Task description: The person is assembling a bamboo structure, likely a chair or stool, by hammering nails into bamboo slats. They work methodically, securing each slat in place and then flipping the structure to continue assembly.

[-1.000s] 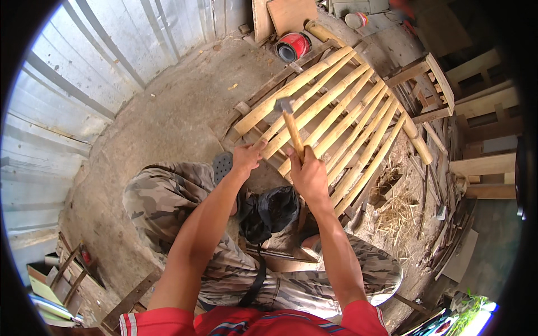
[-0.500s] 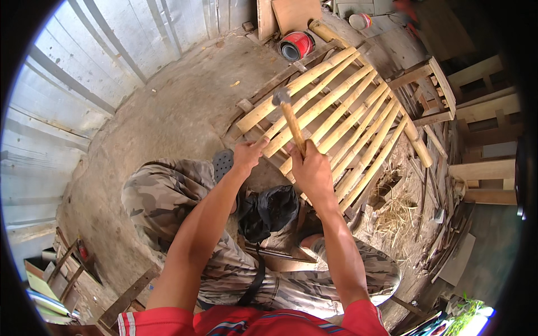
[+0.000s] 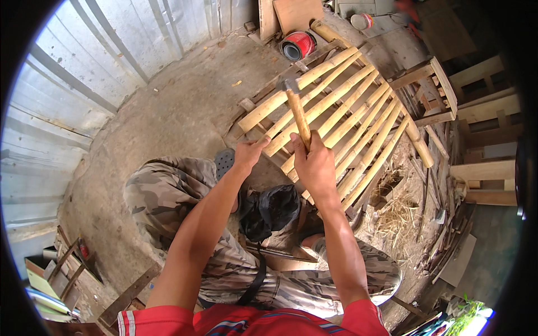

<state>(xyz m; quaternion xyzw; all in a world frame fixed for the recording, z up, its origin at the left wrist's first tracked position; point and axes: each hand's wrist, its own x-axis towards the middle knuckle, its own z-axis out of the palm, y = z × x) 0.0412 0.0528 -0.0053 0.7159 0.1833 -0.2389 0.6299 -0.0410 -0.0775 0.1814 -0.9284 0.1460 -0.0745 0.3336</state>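
My right hand (image 3: 315, 168) is wrapped round the wooden handle of a hammer (image 3: 298, 115), whose dark metal head is blurred and points away from me above the bamboo slats. At the near end of one bamboo slat (image 3: 280, 124), my left hand (image 3: 250, 155) is closed, thumb and forefinger pinched at the tip. Whether something small, such as a nail, is also between those fingers cannot be made out. Several pale yellow slats lie side by side, spreading like a fan, across a thicker bamboo pole (image 3: 416, 143) at their far ends.
A black bag or cloth (image 3: 270, 210) lies between my legs, near a grey perforated shoe (image 3: 224, 163). Beyond the slats stands a red can (image 3: 297, 46). Wooden frames (image 3: 485, 176) and scrap pile up on the right; a corrugated metal wall (image 3: 73, 84) runs along the left.
The hammer head has shifted slightly away from me and to the right, with the handle more upright in the picture. My left hand stays at the slat's end.
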